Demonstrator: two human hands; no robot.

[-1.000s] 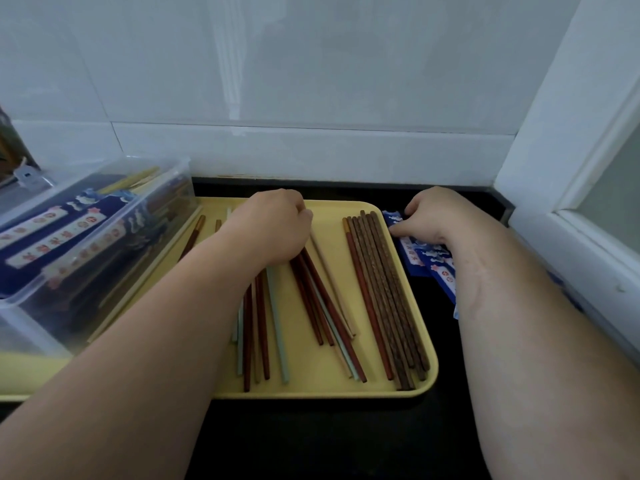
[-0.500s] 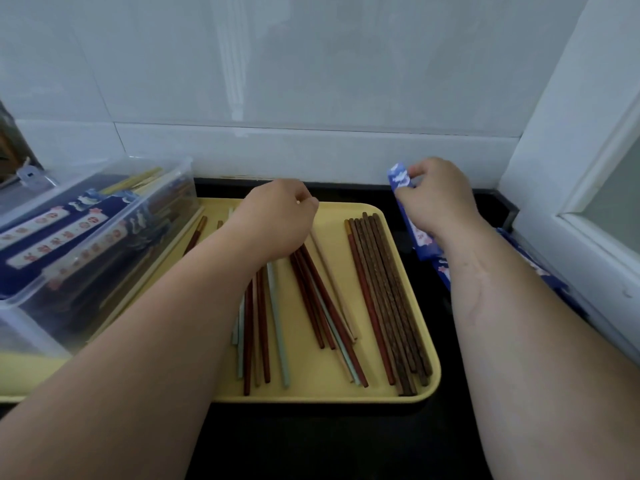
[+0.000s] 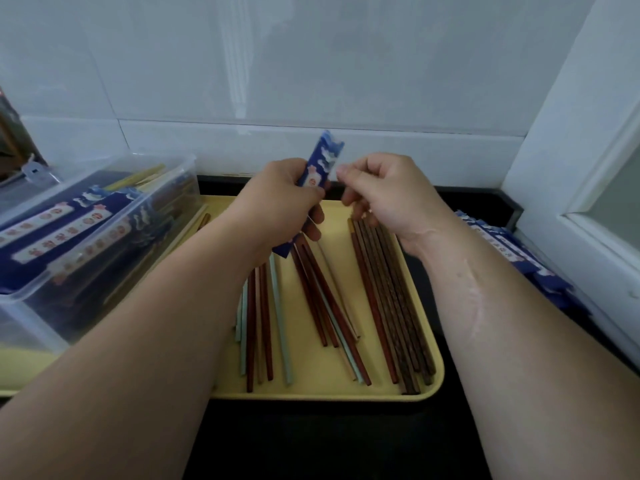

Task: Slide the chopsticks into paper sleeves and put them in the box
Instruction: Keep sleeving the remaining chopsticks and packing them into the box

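Black counter (image 3: 329, 438) nearest, both bare forearms reaching across it from the bottom edge. On the counter sits a yellow tray (image 3: 311, 393) with loose chopsticks lying lengthwise in 3 rough groups: red-brown and pale green ones (image 3: 263, 317) on the left, a crossed red-brown and pale mix (image 3: 322, 303) in the middle, and a tight dark brown bundle (image 3: 391, 299) along the right rim.

A clear plastic box (image 3: 104, 244) stands on the tray's left part. It holds sleeved chopsticks (image 3: 59, 230) in blue paper with white labels.

On the counter right of the tray, near the white window frame (image 3: 571, 168), lies a stack of blue paper sleeves (image 3: 512, 251).

Both hands hover over the tray's far half. The left hand (image 3: 280, 199) grips 1 blue sleeve (image 3: 320, 164), fingers wrapped round its middle. The sleeve is tilted, its top poking up past the knuckles and its lower end sticking out under the palm.

The right hand (image 3: 388, 192) has curled fingers, with thumb and forefinger tips just beside the sleeve's upper right edge. Cannot tell whether they touch or pinch it.

Behind everything is a white tiled wall (image 3: 311, 64).
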